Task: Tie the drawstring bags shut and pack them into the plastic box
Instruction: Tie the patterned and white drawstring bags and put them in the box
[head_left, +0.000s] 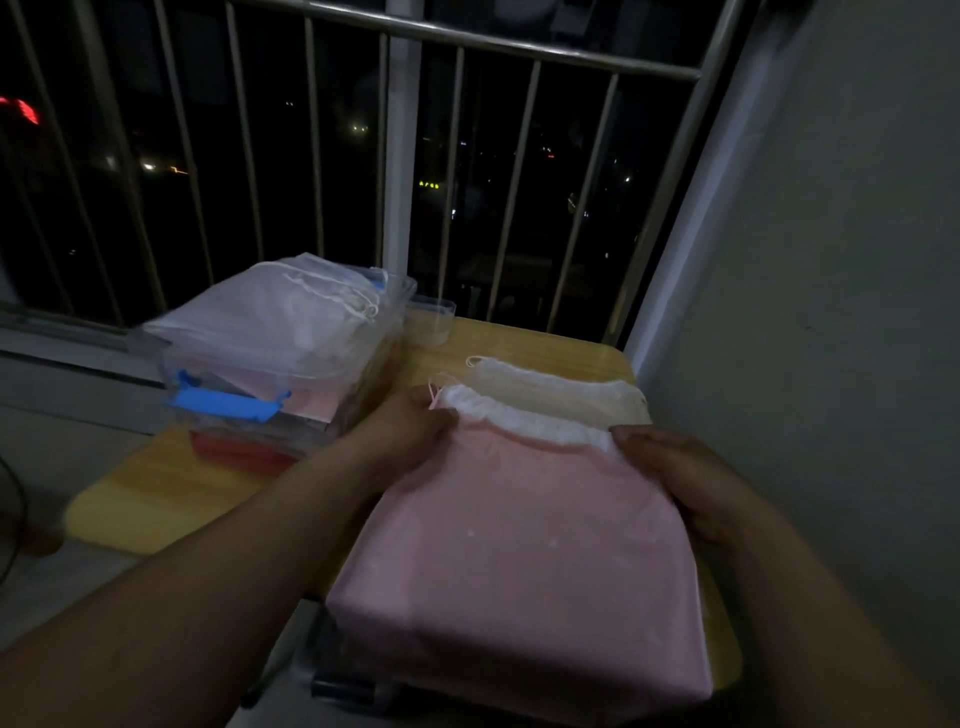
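Hands: the left hand (410, 436) pinched the upper left corner of a pale pink fabric drawstring bag with a white gathered top (519, 545); the right hand (685, 478) gripped its upper right corner, fingers curled over the hem.
Pink bag: lay over the near right part of a small yellow wooden table (156, 488), its white top stretched between the two hands and its lower end past the near edge.
Cord: a thin pink drawstring loop (432, 395) stuck out beside the left thumb.
Cream bag: a cream fabric drawstring bag (561, 389) lay flat toward the far right corner, just behind the pink one.
Box: a clear plastic box with a blue latch (384, 332) stood by the far left edge, white drawstring bags (280, 317) heaped above its rim.
Far edge: a small clear plastic cup (431, 322) stood just right of the box.
Backdrop: a grey metal railing (519, 52) stood against a dark night dotted with lights.
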